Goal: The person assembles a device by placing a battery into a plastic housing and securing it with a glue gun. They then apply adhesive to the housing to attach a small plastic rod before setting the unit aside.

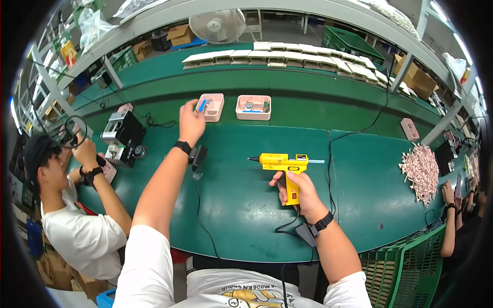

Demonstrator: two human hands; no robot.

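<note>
Progress, judged early: yellow glue gun (284, 163) in hand; small parts (202, 106) loose in two pink trays (253, 116), apparently yet to be handled. Glue gun: within the right hand (295, 191), fingers wrapped round its handle, nozzle leftward above the tabletop (241, 205). Left hand (192, 122): loosely curled, beside the left tray (212, 118); hold unclear.
</note>
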